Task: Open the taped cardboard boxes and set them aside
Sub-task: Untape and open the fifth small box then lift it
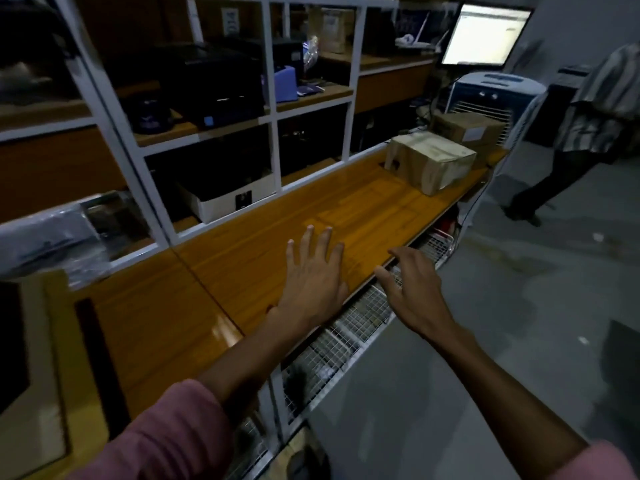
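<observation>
Both hands empty, nothing gripped. Left hand [313,271] is flat and spread, palm down over the orange table [221,258], fingers fully splayed. Right hand [414,292] hangs over the table's front edge, fingers loosely curled and apart, holding nothing.

Task things: 2 cardboard boxes at the far right end of the table, well apart from both hands. Near box [429,161] is pale, flaps closed, with a light tape strip or label across the top; a small dark hole shows on its left side. Far box [467,128] sits just behind it, brown, closed, with a white label on its side. Contents of both hidden. No knife or cutter visible.

Risks, as judgement:
- Reach is long; dragging the near box by 1 corner could swing it off the front edge.
- The far box stands close to the table's end, so bumping it while pulling the near one may knock it to the floor.
- Tearing tape bare-handed could rip a flap or jerk the box.
- A second person [585,123] walks close to that end, so collision is possible.
- Light is dim and the tape seam is hard to see.

Other containers: wire baskets [346,327] under the table, contents unclear. The shelf [277,109] behind holds dark devices and a white tray, details too dark.
</observation>
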Demonstrator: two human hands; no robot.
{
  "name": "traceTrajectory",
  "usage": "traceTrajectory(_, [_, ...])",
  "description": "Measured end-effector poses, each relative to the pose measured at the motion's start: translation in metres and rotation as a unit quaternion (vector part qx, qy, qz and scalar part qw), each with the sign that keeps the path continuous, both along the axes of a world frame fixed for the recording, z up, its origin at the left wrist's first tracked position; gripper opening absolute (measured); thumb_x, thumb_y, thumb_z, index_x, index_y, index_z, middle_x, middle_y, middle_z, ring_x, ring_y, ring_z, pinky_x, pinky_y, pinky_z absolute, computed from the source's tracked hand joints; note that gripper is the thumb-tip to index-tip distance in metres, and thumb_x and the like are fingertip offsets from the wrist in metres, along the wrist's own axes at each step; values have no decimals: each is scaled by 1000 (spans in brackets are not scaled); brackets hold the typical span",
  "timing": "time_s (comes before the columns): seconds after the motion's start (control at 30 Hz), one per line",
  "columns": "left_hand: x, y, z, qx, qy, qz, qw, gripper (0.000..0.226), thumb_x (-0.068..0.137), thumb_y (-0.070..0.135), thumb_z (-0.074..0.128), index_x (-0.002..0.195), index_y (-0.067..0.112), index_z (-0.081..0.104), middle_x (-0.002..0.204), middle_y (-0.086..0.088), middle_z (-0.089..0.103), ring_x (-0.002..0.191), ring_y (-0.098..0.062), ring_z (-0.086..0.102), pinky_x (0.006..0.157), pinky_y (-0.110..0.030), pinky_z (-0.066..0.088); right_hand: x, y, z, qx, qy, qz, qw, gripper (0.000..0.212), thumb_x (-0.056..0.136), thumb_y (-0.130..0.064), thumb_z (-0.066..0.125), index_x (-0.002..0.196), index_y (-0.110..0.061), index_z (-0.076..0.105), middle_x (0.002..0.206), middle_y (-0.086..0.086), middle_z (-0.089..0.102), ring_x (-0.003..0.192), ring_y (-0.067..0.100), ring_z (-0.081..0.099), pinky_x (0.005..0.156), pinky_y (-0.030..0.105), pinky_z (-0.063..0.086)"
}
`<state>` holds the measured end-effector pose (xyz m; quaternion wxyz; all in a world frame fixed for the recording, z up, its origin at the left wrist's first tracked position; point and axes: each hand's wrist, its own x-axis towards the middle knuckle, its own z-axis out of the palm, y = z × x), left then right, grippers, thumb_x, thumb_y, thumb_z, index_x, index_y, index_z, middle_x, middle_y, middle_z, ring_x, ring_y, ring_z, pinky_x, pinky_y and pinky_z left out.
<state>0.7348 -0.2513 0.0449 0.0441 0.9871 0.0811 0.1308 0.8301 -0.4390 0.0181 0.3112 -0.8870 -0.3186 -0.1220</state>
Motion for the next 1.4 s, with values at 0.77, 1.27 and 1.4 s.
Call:
traceTrajectory(0.77, [315, 42, -84, 7, -2, 66, 998, 72, 99, 46, 54, 158, 18, 22, 170, -12, 2, 155, -39, -7, 120, -67, 6, 341, 56, -61, -41, -8, 62, 997, 65, 99, -64, 36, 140, -16, 50, 139, 11, 53, 128, 34, 48, 102, 50, 42])
traceTrajectory(1.27, [630, -92, -125, 9, 23, 52, 998, 71, 95, 42, 56, 155, 19, 24, 168, -12, 12, 155, -38, 4, 119, -66, 14, 663, -23, -108, 7, -71, 75, 995, 62, 101, -59, 37, 134, -9, 54, 134, 17, 55, 124, 36, 50, 99, 52, 45])
traceTrajectory(1.4, [673, -111, -126, 0, 43, 48, 998, 73, 97, 41, 54, 158, 17, 20, 168, -11, 9, 155, -37, 1, 119, -64, 11, 731, -36, -103, -41, -83, 53, 994, 60, 102, -50, 39, 144, -8, 47, 152, 20, 41, 143, 42, 33, 110, 59, 34])
